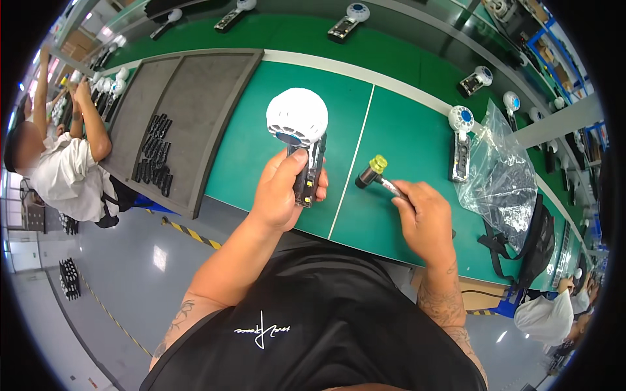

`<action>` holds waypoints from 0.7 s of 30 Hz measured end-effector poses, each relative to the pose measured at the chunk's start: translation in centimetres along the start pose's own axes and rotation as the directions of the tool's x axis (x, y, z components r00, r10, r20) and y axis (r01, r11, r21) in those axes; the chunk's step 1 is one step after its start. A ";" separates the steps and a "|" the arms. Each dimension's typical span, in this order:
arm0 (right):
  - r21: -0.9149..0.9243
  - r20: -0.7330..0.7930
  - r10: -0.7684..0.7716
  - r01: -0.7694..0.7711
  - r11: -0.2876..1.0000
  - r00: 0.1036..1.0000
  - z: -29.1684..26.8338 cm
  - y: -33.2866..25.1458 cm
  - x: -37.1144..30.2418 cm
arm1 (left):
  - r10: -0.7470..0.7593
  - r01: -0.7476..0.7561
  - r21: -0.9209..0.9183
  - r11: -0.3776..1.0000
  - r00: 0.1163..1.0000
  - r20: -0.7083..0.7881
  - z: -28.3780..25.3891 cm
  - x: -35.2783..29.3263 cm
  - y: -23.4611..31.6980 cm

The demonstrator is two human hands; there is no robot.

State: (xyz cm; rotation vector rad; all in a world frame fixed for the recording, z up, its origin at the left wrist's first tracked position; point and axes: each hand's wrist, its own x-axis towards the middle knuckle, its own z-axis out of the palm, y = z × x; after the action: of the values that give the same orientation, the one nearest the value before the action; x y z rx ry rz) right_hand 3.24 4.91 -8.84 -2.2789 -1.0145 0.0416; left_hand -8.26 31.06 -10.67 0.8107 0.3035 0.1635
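Note:
My left hand (285, 186) is wrapped round the black handle of a handheld device with a round white head (298, 114). The head points away from me, and circuit parts show along the open handle. In my right hand (425, 215) is a small mallet (372, 171) with one yellow and one black face, gripped by its shaft. The mallet's head is over the green bench top, to the right of the device and apart from it. Further right, a similar white-headed device (460, 146) lies on the bench.
A grey tray (186, 98) with several small black parts (156, 146) lies on the left. Beyond the bench, more devices lie on a green conveyor (404, 52). A clear plastic bag (499, 179) and a black bag (538, 244) are at right. A person (72, 163) works at far left.

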 end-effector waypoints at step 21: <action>-0.139 -0.116 0.016 -0.032 0.990 0.993 3.7 1.4 0.6 | 0.051 -0.060 0.055 0.997 0.987 0.152 -0.9 2.3 0.6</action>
State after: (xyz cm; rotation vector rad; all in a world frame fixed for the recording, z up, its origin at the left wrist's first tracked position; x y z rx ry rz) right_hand 3.52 6.64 -12.46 -2.3908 -0.9567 -0.1535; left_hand -6.39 32.61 -11.29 0.8854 0.1441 0.1449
